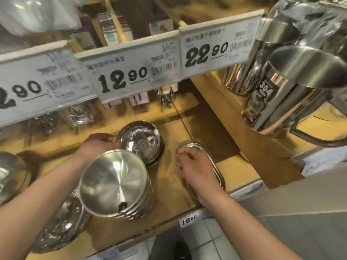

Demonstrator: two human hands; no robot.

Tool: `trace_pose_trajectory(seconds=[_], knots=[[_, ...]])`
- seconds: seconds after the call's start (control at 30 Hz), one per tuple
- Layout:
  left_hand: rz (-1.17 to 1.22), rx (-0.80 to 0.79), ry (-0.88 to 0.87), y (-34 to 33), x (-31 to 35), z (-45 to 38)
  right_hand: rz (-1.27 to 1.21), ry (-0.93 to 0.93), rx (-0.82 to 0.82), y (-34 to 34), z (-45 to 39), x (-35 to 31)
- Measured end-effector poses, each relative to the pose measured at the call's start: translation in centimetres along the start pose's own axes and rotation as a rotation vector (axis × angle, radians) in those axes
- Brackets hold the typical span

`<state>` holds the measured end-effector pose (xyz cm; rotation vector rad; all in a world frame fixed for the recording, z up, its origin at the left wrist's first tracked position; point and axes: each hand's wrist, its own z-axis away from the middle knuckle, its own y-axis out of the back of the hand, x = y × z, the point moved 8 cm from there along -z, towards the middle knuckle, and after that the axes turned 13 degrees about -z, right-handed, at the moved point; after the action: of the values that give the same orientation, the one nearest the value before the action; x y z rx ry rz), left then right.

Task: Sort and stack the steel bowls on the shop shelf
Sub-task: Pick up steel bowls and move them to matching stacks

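Observation:
A stack of shiny deep steel bowls [141, 141] stands mid-shelf on the wooden shelf [169, 194]. My left hand [99, 143] grips the left rim of its top bowl. In front of it, a stack of brushed steel bowls [114, 184] sits near the shelf's front. To the right lies a stack of flat oblong steel trays [216, 166]; my right hand [193, 166] rests over it with fingers curled on its left edge. More shiny bowls [60, 222] sit at the front left, partly under my left forearm.
Price labels [131, 72] on the upper shelf's edge hang over the back of the shelf. Steel kettles and jugs [285, 87] crowd the right side. Packaged utensils [75, 115] hang at the back. A steel pot [9, 171] stands far left. Grey floor tiles lie below.

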<state>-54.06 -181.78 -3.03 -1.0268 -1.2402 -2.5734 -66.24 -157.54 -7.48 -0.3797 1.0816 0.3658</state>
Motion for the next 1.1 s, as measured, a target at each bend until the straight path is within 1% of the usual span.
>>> trace_pose_trajectory(seconds=[0.03,0.1,0.23,0.33,0.43,0.53,0.6,0.67,0.73,0.83,1.0,1.1], knots=[[0.017,0.035,0.013,0.5,-0.4,-0.2,-0.004,-0.006,-0.003,-0.2,0.0,0.0],[0.126,0.093,0.042,1.6,-1.0,-0.1,0.002,-0.01,-0.001,-0.4,0.0,-0.1],[0.309,0.08,0.06,4.8,-2.3,-0.2,0.03,0.019,0.023,-1.5,-0.4,-1.1],[0.341,0.127,0.127,7.4,-4.7,0.5,0.044,-0.024,0.03,-2.9,-1.9,-1.2],[0.409,0.16,0.178,8.8,-7.4,2.2,0.217,-0.006,0.013,-4.5,-3.7,-1.5],[0.472,0.168,0.27,10.1,-10.4,4.1,0.572,0.062,0.017,-5.6,-4.7,-2.0],[0.435,0.188,0.237,11.2,-11.3,5.1,0.705,0.087,0.037,-6.0,-5.2,-2.2],[0.413,0.197,0.201,12.0,-11.9,5.9,0.781,0.102,0.063,-6.4,-5.4,-2.5],[0.428,0.208,0.207,12.6,-12.8,6.6,0.81,0.117,0.088,-6.6,-5.5,-2.8],[0.486,0.251,0.24,13.5,-14.4,7.5,0.768,0.116,0.107,-6.6,-5.1,-3.1],[0.519,0.238,0.247,13.8,-15.1,8.8,0.726,0.216,0.147,-6.2,-4.1,-4.4],[0.53,0.237,0.271,13.9,-15.4,9.5,0.695,0.195,0.18,-5.5,-3.6,-5.3]])
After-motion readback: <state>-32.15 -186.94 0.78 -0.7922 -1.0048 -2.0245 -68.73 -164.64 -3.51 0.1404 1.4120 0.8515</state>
